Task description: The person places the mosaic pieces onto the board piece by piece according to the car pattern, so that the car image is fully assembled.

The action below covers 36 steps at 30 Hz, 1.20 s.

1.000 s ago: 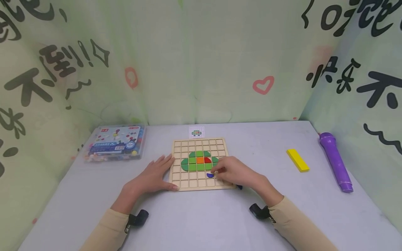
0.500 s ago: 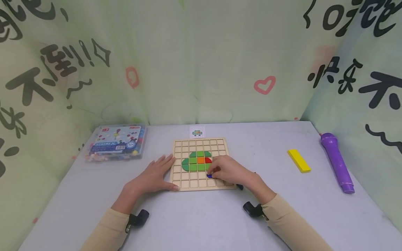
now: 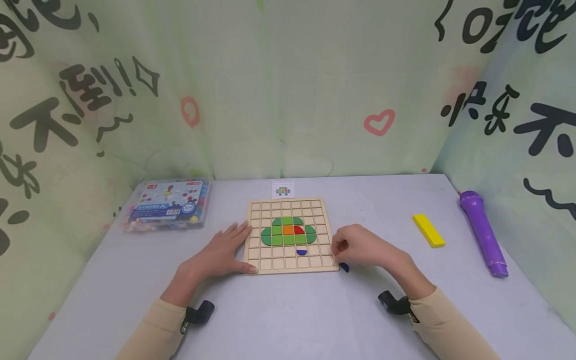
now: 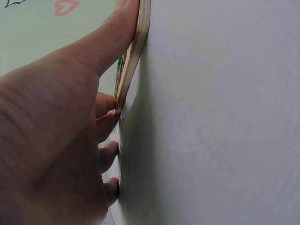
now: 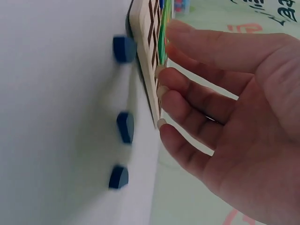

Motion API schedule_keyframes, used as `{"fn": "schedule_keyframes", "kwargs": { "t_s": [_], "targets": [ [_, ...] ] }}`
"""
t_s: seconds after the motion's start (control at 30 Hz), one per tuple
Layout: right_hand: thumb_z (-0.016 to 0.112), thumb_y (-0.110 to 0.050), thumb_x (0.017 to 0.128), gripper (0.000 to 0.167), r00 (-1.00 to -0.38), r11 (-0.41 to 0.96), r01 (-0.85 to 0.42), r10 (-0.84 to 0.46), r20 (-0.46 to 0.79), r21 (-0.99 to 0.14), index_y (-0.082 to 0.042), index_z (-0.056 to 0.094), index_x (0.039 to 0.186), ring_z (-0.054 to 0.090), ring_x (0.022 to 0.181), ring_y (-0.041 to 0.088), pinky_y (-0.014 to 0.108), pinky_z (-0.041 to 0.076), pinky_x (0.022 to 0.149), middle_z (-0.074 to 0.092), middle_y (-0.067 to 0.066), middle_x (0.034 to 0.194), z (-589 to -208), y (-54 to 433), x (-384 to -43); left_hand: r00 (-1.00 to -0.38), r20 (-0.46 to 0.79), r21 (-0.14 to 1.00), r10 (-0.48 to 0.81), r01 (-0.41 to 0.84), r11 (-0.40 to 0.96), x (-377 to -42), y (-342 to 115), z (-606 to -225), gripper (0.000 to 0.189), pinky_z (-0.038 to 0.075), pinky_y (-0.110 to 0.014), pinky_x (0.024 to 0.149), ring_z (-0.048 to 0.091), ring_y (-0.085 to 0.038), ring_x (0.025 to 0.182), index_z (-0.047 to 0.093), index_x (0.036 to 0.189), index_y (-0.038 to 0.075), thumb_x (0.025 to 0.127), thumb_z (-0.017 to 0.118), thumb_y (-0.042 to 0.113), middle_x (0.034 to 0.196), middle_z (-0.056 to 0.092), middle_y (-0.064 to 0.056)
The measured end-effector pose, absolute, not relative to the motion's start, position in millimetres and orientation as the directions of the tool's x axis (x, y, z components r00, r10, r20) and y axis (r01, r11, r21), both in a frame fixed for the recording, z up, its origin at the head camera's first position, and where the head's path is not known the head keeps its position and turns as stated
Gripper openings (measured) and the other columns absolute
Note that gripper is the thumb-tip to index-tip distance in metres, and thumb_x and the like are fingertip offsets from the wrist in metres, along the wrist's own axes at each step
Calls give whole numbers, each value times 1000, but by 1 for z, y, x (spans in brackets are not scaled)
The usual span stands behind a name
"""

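A wooden grid board [image 3: 265,263] lies on the table. Green pieces [image 3: 288,240], an orange piece [image 3: 288,230] and a red piece [image 3: 299,230] sit in its middle; one blue half-round piece [image 3: 301,252] lies just in front of them. My left hand [image 3: 220,254] rests at the board's left side, thumb on the front corner, fingers along the edge. Off the board's right edge hovers my right hand [image 3: 362,245], fingers loosely bent with nothing visible between them. Beside that edge, the right wrist view shows three blue pieces [image 5: 125,127] on the table, below the fingers.
A small pattern card [image 3: 283,190] lies behind the board. At the back left is a clear plastic box [image 3: 166,202] of coloured parts. To the right lie a yellow bar [image 3: 428,230] and a purple cylinder [image 3: 483,234]. Printed curtains [image 3: 315,100] stand behind and at both sides.
My right hand has let go of the blue piece on the board and moved right, to the board's right edge. The left hand keeps its place.
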State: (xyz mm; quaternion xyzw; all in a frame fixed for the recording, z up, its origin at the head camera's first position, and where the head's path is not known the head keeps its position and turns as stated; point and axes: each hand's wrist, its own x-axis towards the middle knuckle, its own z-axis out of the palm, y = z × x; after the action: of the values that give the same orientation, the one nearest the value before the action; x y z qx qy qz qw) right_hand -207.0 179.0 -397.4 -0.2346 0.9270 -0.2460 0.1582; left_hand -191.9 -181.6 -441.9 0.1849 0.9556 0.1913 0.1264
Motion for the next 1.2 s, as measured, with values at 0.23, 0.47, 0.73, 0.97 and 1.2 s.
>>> {"fn": "schedule_keyframes", "kwargs": {
  "t_s": [0.23,0.47,0.73,0.97,1.2],
  "targets": [
    [85,-9,72,20,-825,783,-342,-515,-232,-520,-18,67,72,53,69,14,25,46,59,58,-3,74,-401,196,-205,-903,-167,403,396,304,863,-193,-182,-443,117,13,-61,124,11,-36,156,20,160,13,73,72,71,168,16,-5],
    [83,-4,73,17,-789,752,-400,-573,-219,-524,-16,71,73,53,68,12,22,47,59,59,-4,74,-402,197,-205,-904,-164,413,394,300,860,-192,-183,-443,116,13,-60,124,10,-35,156,20,160,13,73,73,71,169,15,-4],
    [68,8,76,22,-778,740,-366,-576,-250,-564,-14,67,73,53,67,13,22,45,57,62,-2,73,-404,194,-202,-901,-168,419,400,302,856,-191,-181,-440,115,13,-61,124,10,-36,156,21,159,12,74,74,68,168,16,-5],
    [67,5,79,21,-788,715,-387,-585,-194,-582,-15,68,74,55,70,13,23,47,61,64,-6,72,-401,193,-207,-901,-173,414,399,301,859,-191,-180,-440,116,12,-60,124,9,-34,156,19,160,13,74,73,70,169,15,-4],
    [72,-2,84,13,-814,652,-350,-567,-126,-672,-15,72,82,57,78,15,25,51,67,68,-4,80,-403,170,-216,-901,-175,415,398,299,859,-192,-180,-441,117,12,-61,124,9,-35,156,19,160,13,73,72,71,169,15,-4]
  ]
}}
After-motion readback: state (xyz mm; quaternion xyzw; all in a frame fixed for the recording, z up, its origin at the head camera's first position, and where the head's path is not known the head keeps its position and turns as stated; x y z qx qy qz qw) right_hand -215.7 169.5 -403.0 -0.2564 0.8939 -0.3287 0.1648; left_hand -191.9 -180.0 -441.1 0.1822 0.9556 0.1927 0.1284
